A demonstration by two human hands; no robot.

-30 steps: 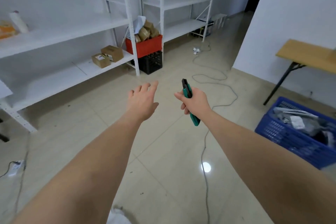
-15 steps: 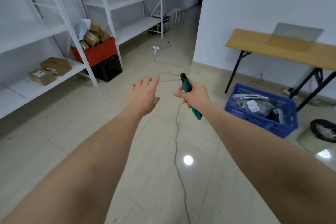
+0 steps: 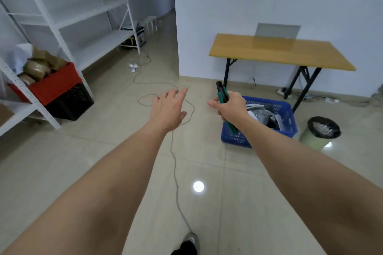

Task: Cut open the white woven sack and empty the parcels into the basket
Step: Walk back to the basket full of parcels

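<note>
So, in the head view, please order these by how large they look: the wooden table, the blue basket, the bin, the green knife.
1. wooden table
2. blue basket
3. bin
4. green knife; nearer the camera and partly hidden in the right hand, so unsure.

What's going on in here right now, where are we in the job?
A person stands in a storeroom with both arms stretched forward. The right hand is closed around a green utility knife; the left hand is open and holds nothing. The blue basket sits on the floor by the wooden table and already holds grey parcels. No white woven sack is in view, so nothing is being cut at this moment.
</note>
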